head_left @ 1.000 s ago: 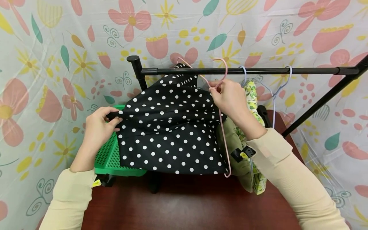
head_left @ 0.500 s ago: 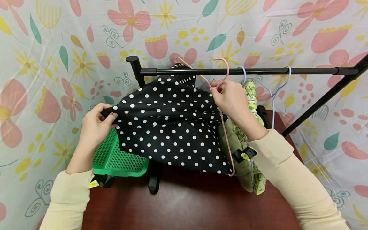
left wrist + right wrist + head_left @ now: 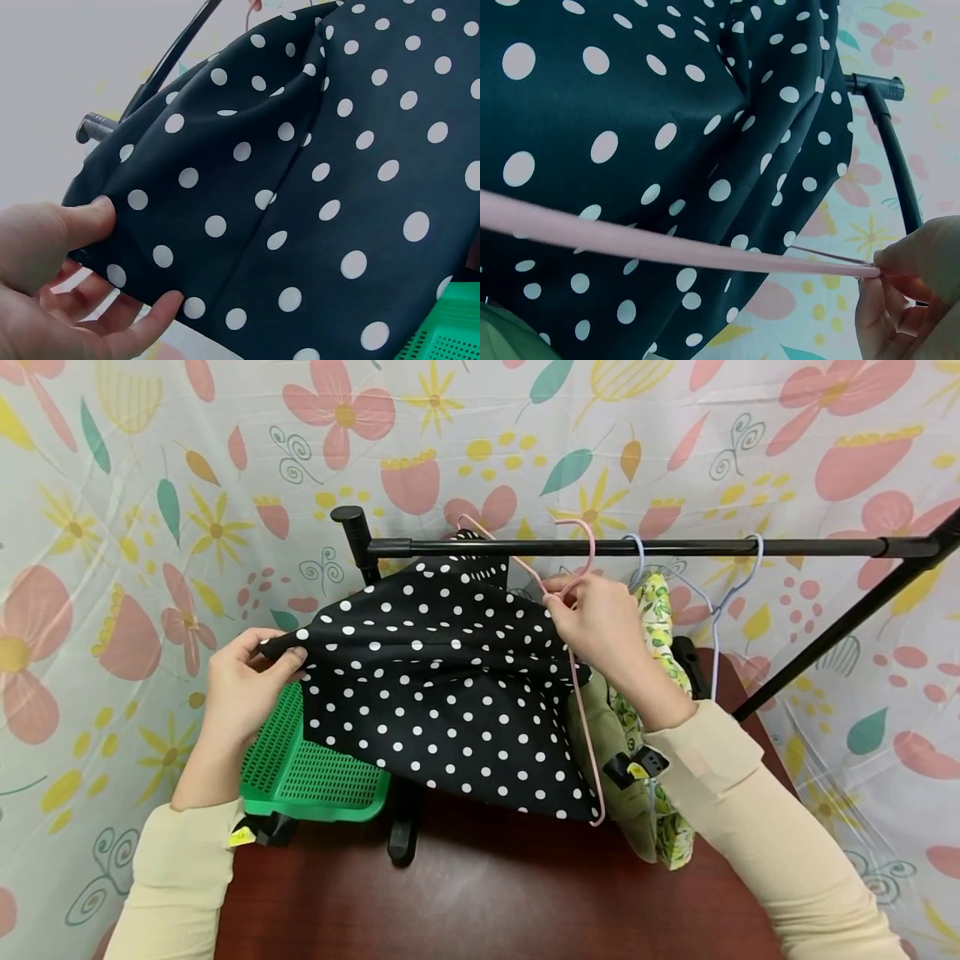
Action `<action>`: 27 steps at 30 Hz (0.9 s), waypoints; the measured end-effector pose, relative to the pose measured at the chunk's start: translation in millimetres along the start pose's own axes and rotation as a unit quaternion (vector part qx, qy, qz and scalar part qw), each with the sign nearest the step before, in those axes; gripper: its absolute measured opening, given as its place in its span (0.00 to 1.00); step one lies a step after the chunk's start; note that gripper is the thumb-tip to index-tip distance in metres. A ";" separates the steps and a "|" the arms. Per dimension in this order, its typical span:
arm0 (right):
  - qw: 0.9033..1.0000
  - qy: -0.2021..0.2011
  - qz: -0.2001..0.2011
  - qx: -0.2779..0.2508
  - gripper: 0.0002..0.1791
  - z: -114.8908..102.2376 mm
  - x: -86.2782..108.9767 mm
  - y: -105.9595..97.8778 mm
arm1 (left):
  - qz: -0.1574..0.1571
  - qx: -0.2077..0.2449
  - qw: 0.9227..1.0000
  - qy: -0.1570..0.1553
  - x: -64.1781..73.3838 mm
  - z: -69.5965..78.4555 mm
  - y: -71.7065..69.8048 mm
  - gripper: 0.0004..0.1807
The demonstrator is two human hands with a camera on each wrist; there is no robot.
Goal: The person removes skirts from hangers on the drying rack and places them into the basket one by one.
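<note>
Black cloth with white polka dots (image 3: pixel 442 693) spreads between my two hands, its far part over one arm of a pink hanger (image 3: pixel 587 735). My left hand (image 3: pixel 243 681) pinches the cloth's left corner between thumb and fingers; in the left wrist view the thumb lies on top of the cloth (image 3: pixel 240 187). With my right hand (image 3: pixel 600 618) I grip the pink hanger at the neck, just under its hook. That hook stands at the black rail (image 3: pixel 480 547), overlapping it in the head view. In the right wrist view the hanger's arm (image 3: pixel 667 244) runs across in front of the cloth.
Two pale blue hangers (image 3: pixel 718 610) hang on the rail at right, with a yellow-green patterned garment (image 3: pixel 656 610) and an olive green cloth (image 3: pixel 611 760) below. A green perforated basket (image 3: pixel 330 781) stands at left on the dark red table (image 3: pixel 480 893). A floral curtain (image 3: pixel 225 443) lies behind.
My left hand has drawn the cloth's corner a little left and up, lifting its lower left edge and uncovering more of the green basket. My right hand stays at the hanger's neck.
</note>
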State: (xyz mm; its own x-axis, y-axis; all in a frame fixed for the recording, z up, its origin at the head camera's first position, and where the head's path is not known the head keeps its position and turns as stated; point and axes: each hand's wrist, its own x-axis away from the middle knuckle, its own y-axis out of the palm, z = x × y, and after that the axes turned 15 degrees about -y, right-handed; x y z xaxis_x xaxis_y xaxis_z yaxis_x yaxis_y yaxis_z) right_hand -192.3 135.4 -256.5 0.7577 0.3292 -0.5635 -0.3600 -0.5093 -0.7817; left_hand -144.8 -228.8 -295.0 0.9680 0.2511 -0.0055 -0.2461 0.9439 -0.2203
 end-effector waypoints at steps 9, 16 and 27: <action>1.000 -0.012 0.009 -0.010 0.13 -0.6 -1.1 1.7 | 0.066 -0.014 0.998 0.013 -0.2 10.5 -0.7 0.05; 1.000 -0.007 0.015 -0.012 0.16 -2.1 -2.0 2.4 | 0.110 -0.014 0.992 0.063 -0.5 17.8 1.9 0.05; 1.000 -0.006 0.011 -0.002 0.16 0.2 -2.8 4.7 | 0.124 0.014 0.988 0.088 -4.7 18.4 2.7 0.07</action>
State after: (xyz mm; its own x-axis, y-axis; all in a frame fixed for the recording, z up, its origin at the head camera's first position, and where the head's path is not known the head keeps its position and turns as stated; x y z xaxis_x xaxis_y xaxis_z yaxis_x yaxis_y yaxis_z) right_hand -196.2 132.2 -258.6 0.7434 0.3267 -0.5836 -0.3744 -0.5197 -0.7679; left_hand -151.0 -223.5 -277.6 0.8705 0.4367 -0.2270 -0.4762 0.8640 -0.1635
